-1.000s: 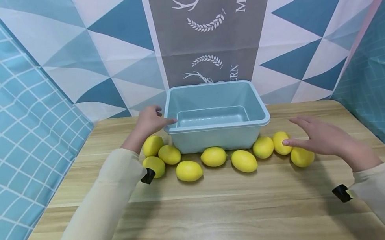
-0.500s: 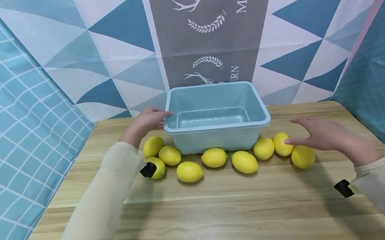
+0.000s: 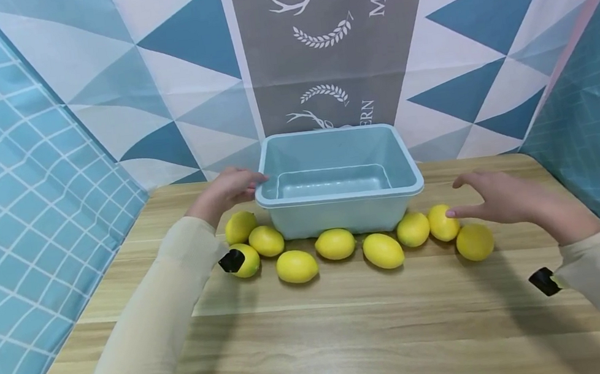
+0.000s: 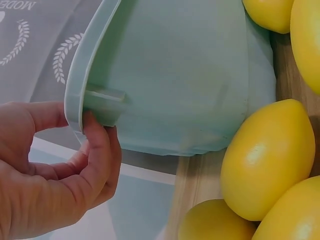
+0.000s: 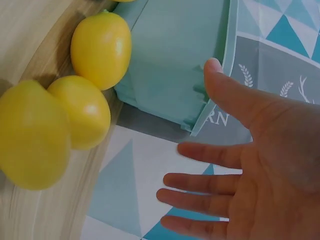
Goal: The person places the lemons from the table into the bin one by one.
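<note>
A light blue plastic storage bin (image 3: 339, 216) stands upright at the back of the table, its inside bare. My left hand (image 3: 225, 190) pinches the bin's left rim; in the left wrist view, fingers curl beneath the rim (image 4: 75, 95) and the thumb lies at its other side. To the right of the bin hovers my right hand (image 3: 509, 195), fingers straight and spread, holding nothing. In the right wrist view its thumb (image 5: 214, 66) overlaps the bin's rim. The nearest lemon (image 3: 475, 242) to that hand lies on the table below it.
Several lemons line the bin's front, among them a middle lemon (image 3: 335, 244) and a far-left lemon (image 3: 240, 226). The wooden table (image 3: 317, 339) meets a patterned cloth backdrop (image 3: 195, 51) behind. Blue tiled cloth (image 3: 27, 181) hangs along the left side.
My left hand has moved from over the bin's left corner to take hold of its rim. My right hand has shifted slightly right and up, still apart from the bin. The lemons stay put.
</note>
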A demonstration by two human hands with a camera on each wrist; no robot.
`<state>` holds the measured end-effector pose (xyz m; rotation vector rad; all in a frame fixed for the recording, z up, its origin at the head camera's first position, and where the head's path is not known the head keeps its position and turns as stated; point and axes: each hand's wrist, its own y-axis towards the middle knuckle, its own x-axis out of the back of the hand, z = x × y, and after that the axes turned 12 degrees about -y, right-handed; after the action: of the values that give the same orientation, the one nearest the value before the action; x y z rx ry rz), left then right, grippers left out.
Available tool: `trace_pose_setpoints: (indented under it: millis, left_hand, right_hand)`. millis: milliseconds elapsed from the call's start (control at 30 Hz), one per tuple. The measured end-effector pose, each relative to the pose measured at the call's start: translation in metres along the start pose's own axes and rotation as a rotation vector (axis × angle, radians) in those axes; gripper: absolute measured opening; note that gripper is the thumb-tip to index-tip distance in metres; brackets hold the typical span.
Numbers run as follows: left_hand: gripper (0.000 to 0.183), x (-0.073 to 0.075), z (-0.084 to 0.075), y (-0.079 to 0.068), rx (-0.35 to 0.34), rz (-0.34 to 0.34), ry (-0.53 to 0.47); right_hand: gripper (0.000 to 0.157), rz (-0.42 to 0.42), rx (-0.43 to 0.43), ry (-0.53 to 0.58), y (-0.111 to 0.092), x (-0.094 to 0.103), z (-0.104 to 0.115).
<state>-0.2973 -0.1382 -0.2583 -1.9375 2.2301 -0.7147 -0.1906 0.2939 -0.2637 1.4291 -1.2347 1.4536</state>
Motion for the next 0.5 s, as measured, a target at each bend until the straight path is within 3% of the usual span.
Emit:
trace_pose_setpoints:
  millis: [300,500]
  left_hand:
    - [0.056,0.002,0.0,0.003,0.027,0.004,-0.092]
    - [0.058,0.001,0.004,0.005,0.051,0.017,-0.184]
  right_hand:
    - [0.055,-0.094,0.106,-0.004,-0.003,0.0,-0.008]
    - [0.057,-0.158,0.197,-0.062,-0.006,-0.004,-0.014]
